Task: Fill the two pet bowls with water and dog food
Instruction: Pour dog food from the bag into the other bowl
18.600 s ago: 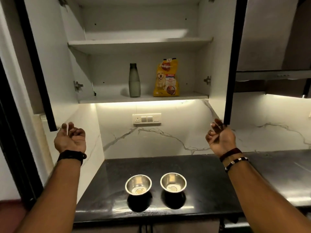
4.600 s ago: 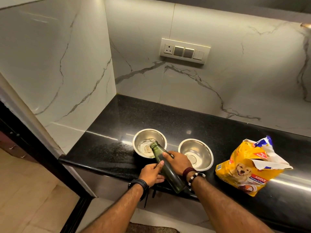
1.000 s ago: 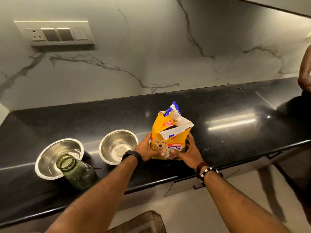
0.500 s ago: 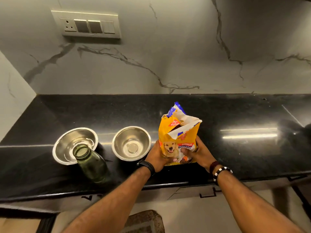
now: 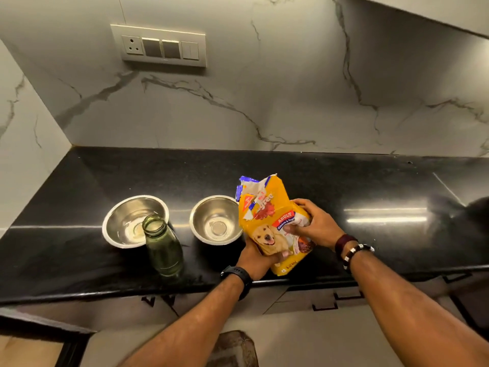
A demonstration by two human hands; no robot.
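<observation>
Two steel bowls sit on the black counter (image 5: pixel 344 186). The left bowl (image 5: pixel 124 215) holds water; the right bowl (image 5: pixel 215 221) holds nothing. An open green glass bottle (image 5: pixel 163 247) stands upright in front of the left bowl. The yellow dog food bag (image 5: pixel 270 221) is lifted and tilted left, its torn top beside the right bowl's rim. My left hand (image 5: pixel 258 258) grips the bag from below. My right hand (image 5: pixel 316 226) grips its right side.
A marble wall with a switch panel (image 5: pixel 158 46) rises behind the counter, and a side wall closes off the left end. The counter stretches to the right. Cabinet fronts (image 5: pixel 325 300) and floor lie below the front edge.
Both hands have lifted the bag off the counter and tipped its open top left toward the right bowl. The bottle and bowls have stayed put.
</observation>
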